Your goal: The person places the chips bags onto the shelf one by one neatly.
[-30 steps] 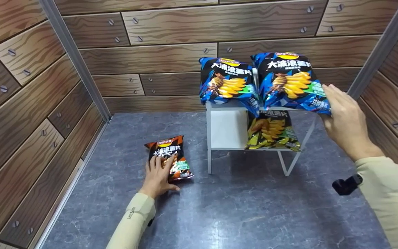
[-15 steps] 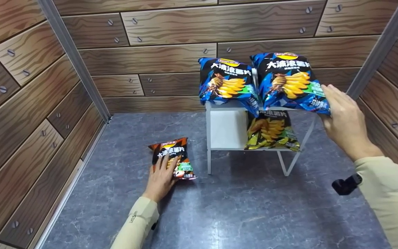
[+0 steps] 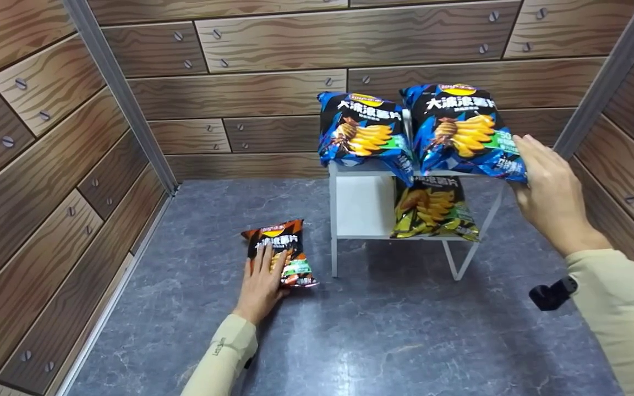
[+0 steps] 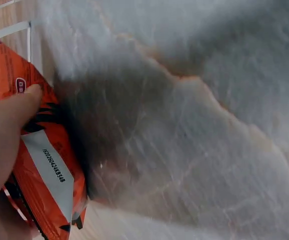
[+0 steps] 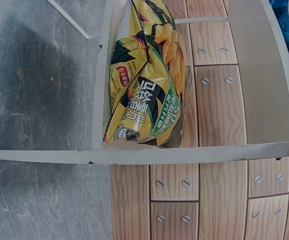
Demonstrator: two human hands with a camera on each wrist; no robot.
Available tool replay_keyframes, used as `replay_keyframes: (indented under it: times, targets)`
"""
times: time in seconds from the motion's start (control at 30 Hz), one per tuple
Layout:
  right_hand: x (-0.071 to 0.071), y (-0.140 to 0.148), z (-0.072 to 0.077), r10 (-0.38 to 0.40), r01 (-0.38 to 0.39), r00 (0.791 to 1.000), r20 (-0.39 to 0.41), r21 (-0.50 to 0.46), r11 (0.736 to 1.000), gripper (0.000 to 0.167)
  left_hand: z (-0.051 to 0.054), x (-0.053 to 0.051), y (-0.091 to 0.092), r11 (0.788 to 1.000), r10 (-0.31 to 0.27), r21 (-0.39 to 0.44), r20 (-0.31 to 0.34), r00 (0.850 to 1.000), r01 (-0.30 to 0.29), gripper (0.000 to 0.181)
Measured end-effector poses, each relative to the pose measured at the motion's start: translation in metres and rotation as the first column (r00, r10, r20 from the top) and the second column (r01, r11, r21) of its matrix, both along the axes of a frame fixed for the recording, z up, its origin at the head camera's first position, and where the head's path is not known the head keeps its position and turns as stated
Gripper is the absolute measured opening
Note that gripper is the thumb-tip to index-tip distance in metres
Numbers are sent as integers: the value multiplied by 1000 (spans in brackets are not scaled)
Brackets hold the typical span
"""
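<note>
An orange-and-black chip bag (image 3: 289,258) lies on the floor, left of a white two-tier rack (image 3: 366,206). My left hand (image 3: 262,283) holds it, fingers spread over its front; in the left wrist view the thumb (image 4: 30,97) presses its orange side. Two blue chip bags stand side by side on the top tier: a left one (image 3: 364,129) and a right one (image 3: 454,129). At the right bag's lower right corner, my right hand (image 3: 553,192) grips its edge. A yellow chip bag (image 3: 432,206) sits on the lower tier, also seen from the side in the right wrist view.
Wood-patterned walls with printed screws enclose the space at the back (image 3: 273,49), left and right. The floor (image 3: 405,335) is dark grey marble-patterned. The rack's thin legs (image 3: 454,264) reach down to it. A black wrist camera (image 3: 553,293) sits on the right sleeve.
My left hand has shifted slightly right with the orange chip bag, and its thumb has moved from the open floor side to the bag. My right hand and the rack's bags have stayed still.
</note>
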State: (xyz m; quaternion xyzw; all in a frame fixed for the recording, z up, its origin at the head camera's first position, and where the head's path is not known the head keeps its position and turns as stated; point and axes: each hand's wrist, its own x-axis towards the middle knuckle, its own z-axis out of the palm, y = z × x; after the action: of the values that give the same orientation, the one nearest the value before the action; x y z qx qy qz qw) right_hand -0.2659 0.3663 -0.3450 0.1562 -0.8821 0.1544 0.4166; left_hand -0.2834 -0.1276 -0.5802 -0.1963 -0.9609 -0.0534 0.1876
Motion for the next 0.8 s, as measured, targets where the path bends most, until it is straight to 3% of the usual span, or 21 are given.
replay_keyframes:
  times: [0.17,0.27,0.43,0.53,0.67,0.8]
  targets:
    - [1,0,0,-5,5,1000,11,-11,1000,60,-3,1,6,999,17,-47,-81,997,-21,71]
    - [1,0,0,-6,7,1000,16,-8,1000,59,-1,0,6,998,14,-60,-118,993,-21,69]
    - [0,-1,0,-6,6,1000,17,-7,1000,59,6,3,-1,1000,-9,-4,-94,996,8,80]
    - [0,-1,1,-5,5,1000,14,-7,1000,58,11,7,-6,999,-32,34,-92,995,36,75]
    - [0,-1,1,-1,1,1000,11,-5,1000,58,16,12,-12,995,-67,62,-140,988,76,64]
    - [1,-1,0,-1,1,1000,13,-2,1000,61,24,17,-15,991,-96,77,-188,978,112,65]
